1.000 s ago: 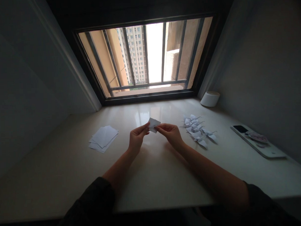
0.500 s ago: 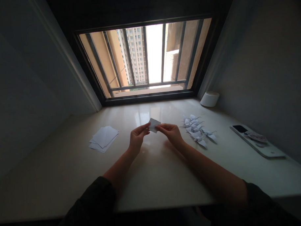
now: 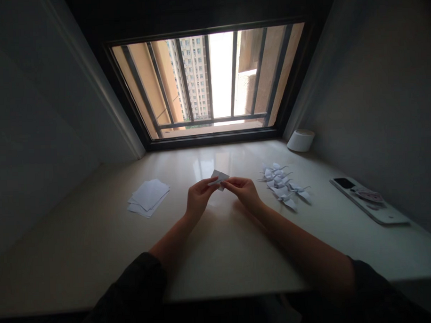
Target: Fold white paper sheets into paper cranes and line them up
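Observation:
A small folded piece of white paper (image 3: 220,174) is held up above the counter, between my two hands. My left hand (image 3: 199,192) pinches its left side with thumb and fingers. On the right, the fingertips of my right hand (image 3: 243,189) are closed on its lower right edge. A flap of the paper stands up near the left thumb; the exact folds are too small to make out. To the right lie several folded paper cranes (image 3: 282,183) in a cluster. Left of my hands rests a stack of loose white paper sheets (image 3: 149,197).
The pale counter (image 3: 211,256) runs up to a barred window (image 3: 212,81). A white cylindrical object (image 3: 301,140) stands in the back right corner. A phone (image 3: 370,201) with a ring-like attachment on its back lies at the right, near the wall.
My left fingers have shifted right and inward over the folded paper, and a flap now shows beside the thumb. The right hand keeps its pinch with little movement.

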`<act>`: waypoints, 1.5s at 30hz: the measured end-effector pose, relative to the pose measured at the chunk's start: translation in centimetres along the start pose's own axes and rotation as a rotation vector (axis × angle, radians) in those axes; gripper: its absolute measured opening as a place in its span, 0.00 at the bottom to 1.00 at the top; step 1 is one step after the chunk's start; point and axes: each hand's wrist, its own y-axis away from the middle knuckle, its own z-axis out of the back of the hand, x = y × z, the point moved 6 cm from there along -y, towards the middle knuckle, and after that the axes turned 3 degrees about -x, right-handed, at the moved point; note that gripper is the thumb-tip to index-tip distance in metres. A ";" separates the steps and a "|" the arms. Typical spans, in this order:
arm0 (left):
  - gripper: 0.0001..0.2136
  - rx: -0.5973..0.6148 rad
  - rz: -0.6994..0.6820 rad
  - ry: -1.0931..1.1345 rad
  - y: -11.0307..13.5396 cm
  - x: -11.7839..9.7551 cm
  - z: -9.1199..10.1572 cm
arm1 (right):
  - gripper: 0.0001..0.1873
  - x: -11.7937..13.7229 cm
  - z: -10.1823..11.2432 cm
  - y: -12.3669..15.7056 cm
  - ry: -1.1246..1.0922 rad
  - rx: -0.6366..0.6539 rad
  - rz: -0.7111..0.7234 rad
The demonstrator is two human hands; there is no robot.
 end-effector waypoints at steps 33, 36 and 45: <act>0.26 -0.043 0.236 -0.055 -0.1 1.6 0.7 | 0.17 0.2 1.0 -0.3 0.137 -0.089 0.094; 0.25 -0.013 0.289 -0.021 -0.2 2.1 0.6 | 0.18 0.1 1.3 -0.5 0.154 -0.097 0.093; 0.22 0.041 0.289 -0.054 0.1 1.8 0.1 | 0.25 0.0 1.9 -1.1 0.172 -0.131 0.093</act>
